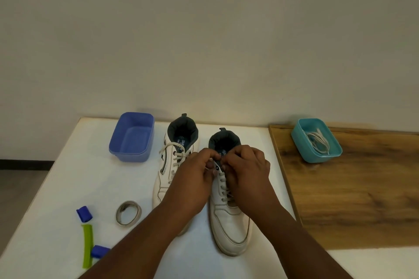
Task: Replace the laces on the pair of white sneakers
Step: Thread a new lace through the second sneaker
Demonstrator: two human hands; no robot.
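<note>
Two white sneakers stand side by side on the white table, toes toward me. The left sneaker is laced, its lace ends lying loose near the collar. The right sneaker carries a cream lace through its eyelets. My left hand and my right hand meet over the top eyelets of the right sneaker, each pinching the lace there. The fingertips hide the lace ends.
An empty blue tub stands at the back left. A teal tub holding coiled white laces sits on a wooden board to the right. A tape ring and blue and green clips lie at the front left.
</note>
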